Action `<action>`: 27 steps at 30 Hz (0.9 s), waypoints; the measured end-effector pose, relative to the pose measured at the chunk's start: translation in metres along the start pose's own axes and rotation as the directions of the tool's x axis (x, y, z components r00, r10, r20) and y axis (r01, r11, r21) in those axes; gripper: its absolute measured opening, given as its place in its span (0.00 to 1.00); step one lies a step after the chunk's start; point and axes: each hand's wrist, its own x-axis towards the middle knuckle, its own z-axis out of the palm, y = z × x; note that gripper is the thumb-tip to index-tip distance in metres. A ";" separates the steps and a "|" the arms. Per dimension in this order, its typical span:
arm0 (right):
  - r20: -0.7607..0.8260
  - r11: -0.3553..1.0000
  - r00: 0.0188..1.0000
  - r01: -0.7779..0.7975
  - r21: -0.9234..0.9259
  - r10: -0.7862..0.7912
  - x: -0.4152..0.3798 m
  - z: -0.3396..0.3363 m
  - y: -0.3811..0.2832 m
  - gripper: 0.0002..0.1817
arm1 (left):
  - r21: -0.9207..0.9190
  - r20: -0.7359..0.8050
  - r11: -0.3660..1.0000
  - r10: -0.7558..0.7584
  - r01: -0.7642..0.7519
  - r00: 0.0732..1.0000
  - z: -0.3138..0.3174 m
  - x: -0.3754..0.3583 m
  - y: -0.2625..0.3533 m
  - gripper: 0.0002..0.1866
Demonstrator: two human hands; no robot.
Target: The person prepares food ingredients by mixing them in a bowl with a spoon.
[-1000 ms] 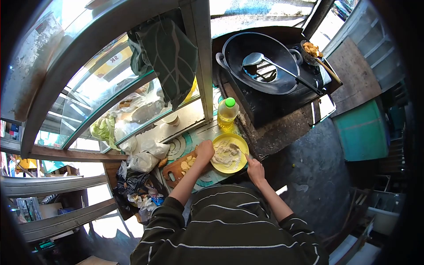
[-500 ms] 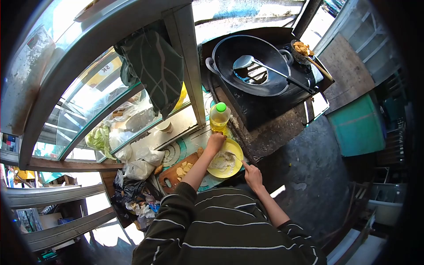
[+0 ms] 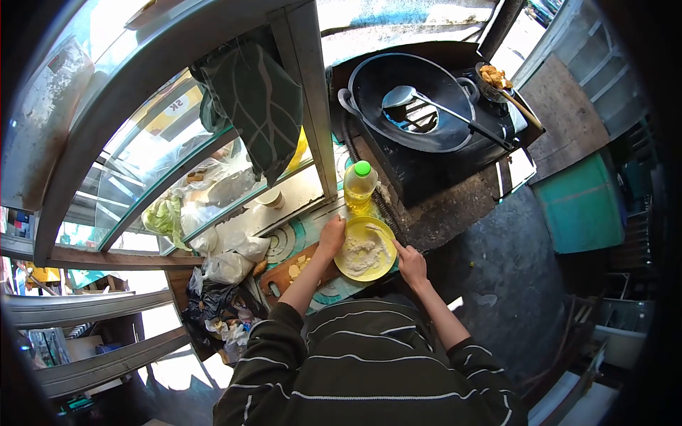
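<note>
A yellow bowl (image 3: 387, 267) holds a whitish, lumpy flour-like mixture (image 3: 362, 257). My left hand (image 3: 332, 236) is closed on the bowl's left rim. On the other side, my right hand (image 3: 412, 265) pinches the thin handle of a utensil that reaches into the bowl; its kind is hard to make out. Just behind the bowl stands a clear bottle (image 3: 360, 184) with a green cap and yellow liquid inside. Left of the bowl, partly under my left forearm, lies a wooden cutting board (image 3: 273, 285) with pale yellow slices (image 3: 294, 269).
A large black wok (image 3: 369, 89) with a metal turner (image 3: 399, 96) sits on the stove at the back right. Fried food (image 3: 494, 76) rests in a strainer beyond it. A glass case with a hanging cloth (image 3: 266, 106) rises at left, above plastic bags (image 3: 229, 268).
My left hand has shifted from over the bowl's far rim to its left side. The mixture looks more clumped and spread. The whole view has moved slightly.
</note>
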 end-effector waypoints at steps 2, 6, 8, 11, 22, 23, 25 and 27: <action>0.029 1.000 0.999 -0.012 -0.017 0.012 0.003 0.005 0.009 0.23 | -0.059 -0.003 0.997 -0.046 0.045 0.999 -0.002 -0.004 -0.001 0.06; 0.082 0.992 0.989 0.120 0.029 -0.122 -0.020 0.010 0.019 0.24 | -0.023 0.006 0.998 -0.054 0.055 0.998 -0.005 -0.005 0.004 0.05; 0.160 0.987 0.974 0.159 0.016 -0.160 -0.035 0.006 0.018 0.28 | -0.019 0.016 0.998 -0.059 0.059 0.998 -0.002 -0.003 0.002 0.05; 0.157 0.980 0.969 0.196 -0.031 -0.189 -0.044 -0.009 0.010 0.29 | -0.006 0.006 0.999 -0.033 0.033 0.999 -0.001 -0.004 -0.001 0.04; 0.028 0.998 0.999 0.046 -0.044 -0.044 -0.025 0.014 0.019 0.27 | -0.030 -0.014 0.999 -0.033 0.033 0.999 -0.002 -0.003 0.001 0.03; 0.072 0.996 0.995 0.072 -0.049 -0.069 -0.035 0.014 0.018 0.27 | -0.026 -0.014 0.999 -0.026 0.026 1.000 -0.002 -0.004 0.001 0.03; 0.097 0.996 0.992 0.082 -0.029 -0.079 -0.056 0.011 0.014 0.27 | -0.029 -0.009 0.999 -0.035 0.034 0.999 -0.001 -0.004 0.001 0.03; 0.110 0.994 0.988 0.109 -0.013 -0.107 -0.065 0.006 0.012 0.29 | -0.032 -0.005 0.999 -0.044 0.043 0.999 0.000 -0.003 0.000 0.03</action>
